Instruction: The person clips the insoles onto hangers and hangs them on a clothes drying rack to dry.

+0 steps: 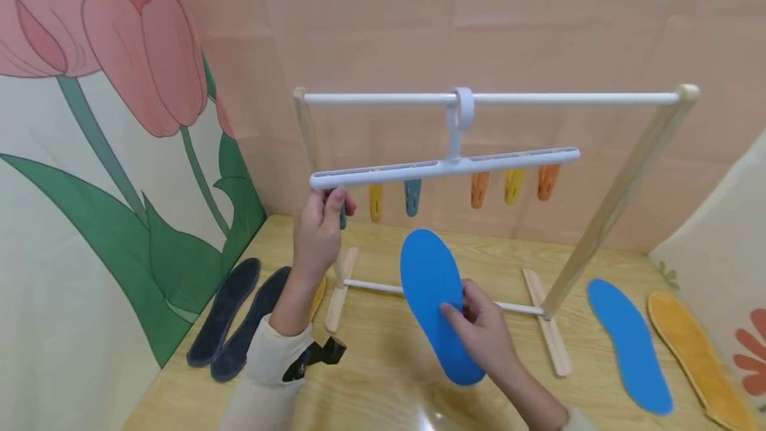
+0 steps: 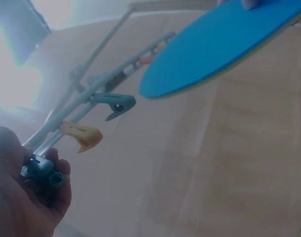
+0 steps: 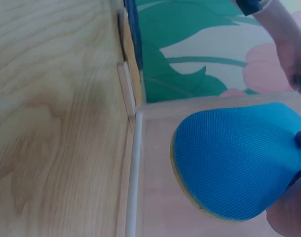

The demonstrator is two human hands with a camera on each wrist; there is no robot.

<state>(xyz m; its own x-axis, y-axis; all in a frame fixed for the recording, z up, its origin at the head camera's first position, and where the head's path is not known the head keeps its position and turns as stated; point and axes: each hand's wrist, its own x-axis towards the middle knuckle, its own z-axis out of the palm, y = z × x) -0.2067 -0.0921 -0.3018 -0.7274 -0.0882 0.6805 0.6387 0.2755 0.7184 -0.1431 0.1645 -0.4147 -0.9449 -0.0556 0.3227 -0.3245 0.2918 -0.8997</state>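
Observation:
My left hand [image 1: 320,235] pinches a teal clip [image 2: 41,168] at the left end of a white clip hanger [image 1: 389,173], which tilts down to the left. Between thumb and fingers, my right hand [image 1: 487,331] holds a blue insole [image 1: 427,291] below the hanger, apart from the clips. The left wrist view shows the insole's ribbed blue face [image 2: 205,54] and thin yellowish edge. Also hanging from the bar are a yellow clip [image 1: 376,203], another teal clip [image 1: 412,198], an orange clip [image 1: 479,190] and more to the right.
The hanger hooks over the top rod [image 1: 556,98] of a wooden stand [image 1: 616,205]. On the table [image 1: 371,378] lie dark insoles [image 1: 224,311] at left, a partly hidden yellow piece [image 1: 318,298] behind the left arm, and a blue insole [image 1: 631,348] beside a yellow insole [image 1: 697,354] at right.

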